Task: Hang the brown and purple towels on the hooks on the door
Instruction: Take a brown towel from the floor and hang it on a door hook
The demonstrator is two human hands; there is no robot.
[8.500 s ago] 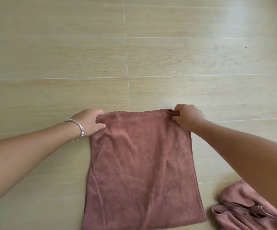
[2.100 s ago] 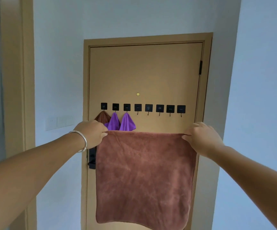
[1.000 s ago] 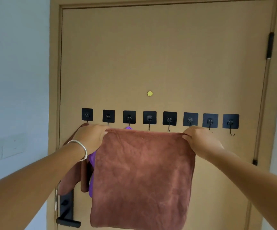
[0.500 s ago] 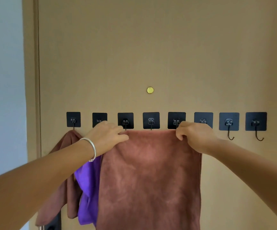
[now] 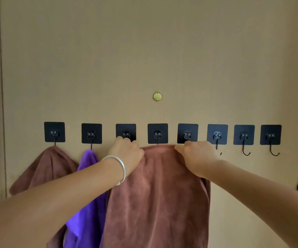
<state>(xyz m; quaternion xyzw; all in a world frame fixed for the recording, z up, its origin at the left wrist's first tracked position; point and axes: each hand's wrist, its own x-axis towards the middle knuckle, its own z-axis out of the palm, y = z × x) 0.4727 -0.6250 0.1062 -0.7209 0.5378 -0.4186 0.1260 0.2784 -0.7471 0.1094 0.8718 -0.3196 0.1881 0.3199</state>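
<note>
Your left hand (image 5: 126, 154) has its fingers curled tight on the top edge of the brown towel (image 5: 159, 197), pinching it just under the third hook (image 5: 126, 133). Your right hand (image 5: 195, 155) grips the same edge under the fifth hook (image 5: 187, 133). The towel's top edge sits right below the fourth hook (image 5: 157, 133), the cloth hanging flat down the door (image 5: 144, 51). Further left, a purple towel (image 5: 89, 208) and another brown towel (image 5: 44, 169) hang from the second and first hooks.
</note>
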